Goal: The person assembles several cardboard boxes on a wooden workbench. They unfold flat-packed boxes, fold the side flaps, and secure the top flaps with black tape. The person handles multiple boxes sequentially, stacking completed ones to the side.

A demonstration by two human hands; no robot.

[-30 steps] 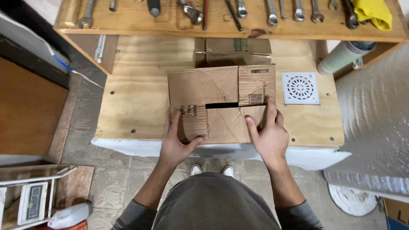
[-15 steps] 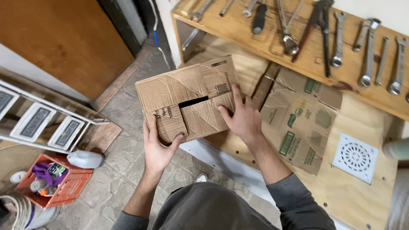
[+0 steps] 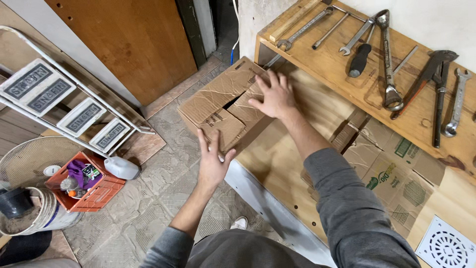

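Observation:
A worn brown cardboard box with its top flaps closed sits tilted at the left end of the wooden workbench, reaching out over the tiled floor. My right hand lies flat on the box's top flaps with the fingers spread. My left hand is open below the box's near corner, its fingertips at the edge of a flap. I cannot tell whether the box rests on the bench or is in the air.
Wrenches and pliers lie on the raised wooden shelf at the back. Flattened printed cardboard and a white drain grate lie on the bench. On the floor stand a stepladder, an orange crate, a white jug and a bucket.
The box has gone from the bench's front middle to its left end. Both hands gripped its sides before; now their fingers are spread, the right flat on top.

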